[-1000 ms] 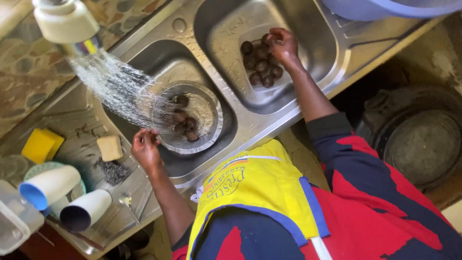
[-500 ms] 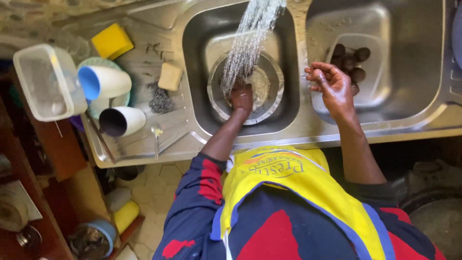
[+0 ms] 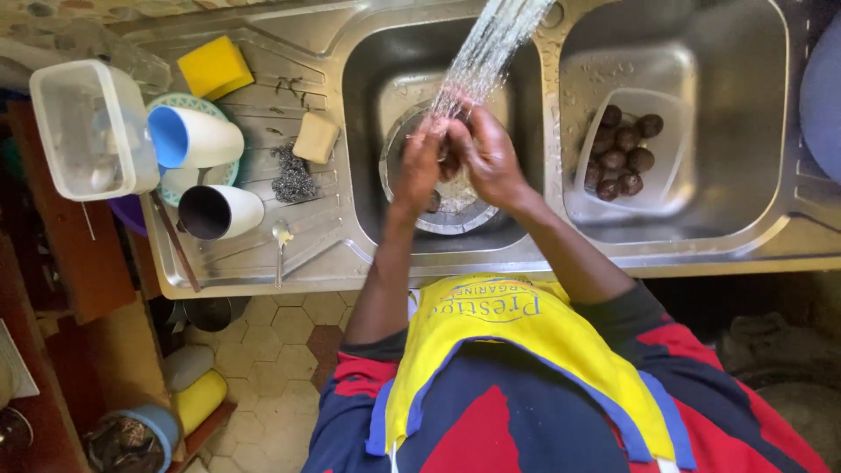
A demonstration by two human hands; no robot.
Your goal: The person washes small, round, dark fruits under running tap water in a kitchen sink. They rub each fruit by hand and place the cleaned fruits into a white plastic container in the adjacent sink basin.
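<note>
At frame centre, the left hand [image 3: 419, 158] and right hand [image 3: 486, 153] cup together around a small dark fruit [image 3: 448, 156] under the water stream [image 3: 482, 52]; wet, round, probably slippery, best cradled in the palms.

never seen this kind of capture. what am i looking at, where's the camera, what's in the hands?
There is no machine here: one camera sits on a person's head and looks straight down, so you see their yellow apron and both bare arms. The left hand and right hand meet under the stream of tap water, over a glass bowl in the left basin of a steel double sink. They seem to rub something small and dark; the hands hide most of it. In the right basin, a clear container holds dark round fruits. On the drainboard lie a yellow sponge, a soap bar, steel wool, two cups and a spoon.
</note>
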